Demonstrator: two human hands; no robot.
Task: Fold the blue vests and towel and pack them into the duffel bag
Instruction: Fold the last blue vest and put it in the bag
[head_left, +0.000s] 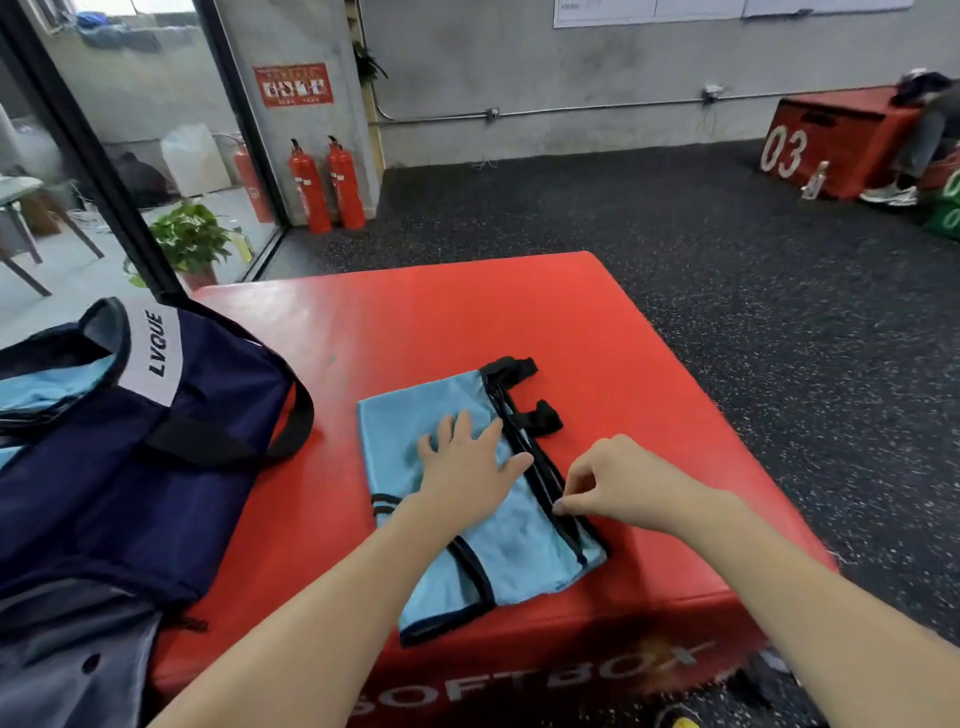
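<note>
We press the vest (467, 499) flat with our open left hand (467, 467); our right hand (618, 483) pinches its black right edge. The bag (130, 441) lies left, nearer the left hand.

l hand (464, 464) flat on blue vest (483, 530), r hand (613, 483) pinching its black trim, red box (415, 322)

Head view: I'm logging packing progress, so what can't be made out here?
- Duffel bag: cut off by the left edge; its rim hides how much light blue cloth is inside.
- Vest: the left hand covers its middle; layer count unclear.
- Right hand: its fingers hide the trim they pinch.
</note>
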